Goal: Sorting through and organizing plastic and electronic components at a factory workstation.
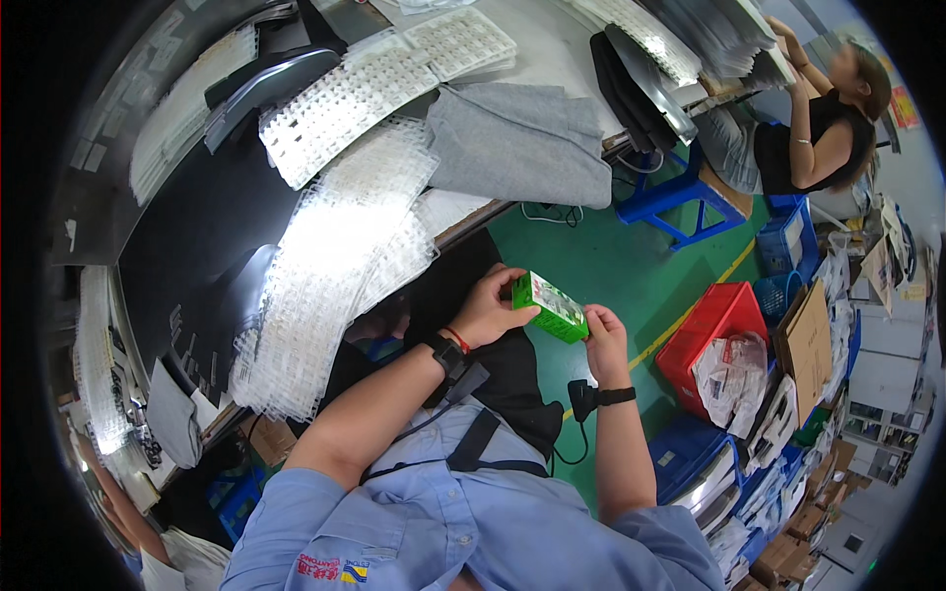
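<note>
A small green box with a pale printed top is held over my lap, between my two hands. My left hand grips its left end, thumb along the near side and fingers behind. At the box's right end my right hand pinches the edge between thumb and fingertips. Both wrists wear dark straps with small devices on them. To the left, the bench carries stacked white plastic trays with a grid of small cells. A folded grey cloth lies at the bench edge beyond the box.
Right of me stand a red crate holding clear plastic bags, a blue crate and cardboard. A blue stool stands by the bench, where a person in black works. Another person's arm shows at far left.
</note>
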{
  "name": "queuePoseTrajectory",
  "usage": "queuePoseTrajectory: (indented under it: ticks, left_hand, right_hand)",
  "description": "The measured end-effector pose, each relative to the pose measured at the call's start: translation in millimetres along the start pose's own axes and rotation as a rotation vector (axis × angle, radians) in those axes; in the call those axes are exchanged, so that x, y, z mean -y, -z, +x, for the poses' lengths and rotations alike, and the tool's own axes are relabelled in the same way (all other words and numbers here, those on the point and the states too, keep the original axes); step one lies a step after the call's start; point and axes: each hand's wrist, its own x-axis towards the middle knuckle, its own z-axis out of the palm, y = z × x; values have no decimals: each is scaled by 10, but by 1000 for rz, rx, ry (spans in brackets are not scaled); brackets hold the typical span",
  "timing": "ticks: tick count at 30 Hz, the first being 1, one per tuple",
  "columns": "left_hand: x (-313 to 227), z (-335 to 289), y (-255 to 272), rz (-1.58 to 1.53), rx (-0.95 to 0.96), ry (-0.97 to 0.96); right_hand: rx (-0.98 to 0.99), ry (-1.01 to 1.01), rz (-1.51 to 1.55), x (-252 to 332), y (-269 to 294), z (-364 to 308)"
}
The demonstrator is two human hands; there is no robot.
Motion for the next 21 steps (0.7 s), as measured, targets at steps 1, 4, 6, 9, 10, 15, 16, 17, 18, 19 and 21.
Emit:
queuePoseTrajectory:
  ticks: [1,4,6,9,10,15,16,17,18,19,21]
  left_hand:
    - [-3,-5,-17,-3,2,-2]
    - [-33,-33,-60,161,-27,-66]
    - [-82,-58,-93,393,-9,-110]
    - [-74,-32,-94,511,-24,-158]
    - [-71,-48,-101,511,-22,-158]
    - [-15,-42,-103,572,-48,-225]
    - [2,-43,-88,573,-50,-224]
    - [-4,-36,-80,575,-65,-253]
    - [-9,-34,-75,577,-79,-281]
    - [-14,-41,-71,576,-78,-279]
    - [-62,-44,-81,535,-63,-250]
  right_hand:
    - [-6,-8,-34,-28,49,14]
    - [-86,9,-260,59,-72,-5]
    - [-164,36,-456,182,-292,-54]
    - [-96,108,-721,247,-612,-92]
    - [-98,108,-720,204,-653,-110]
    - [-151,-94,-558,155,-721,-140]
    - [-153,-106,-495,160,-729,-152]
    - [-154,-108,-495,178,-742,-168]
    - [-148,-126,-460,203,-759,-186]
    - [-141,-142,-425,214,-767,-199]
    - [-147,-163,-381,210,-775,-212]
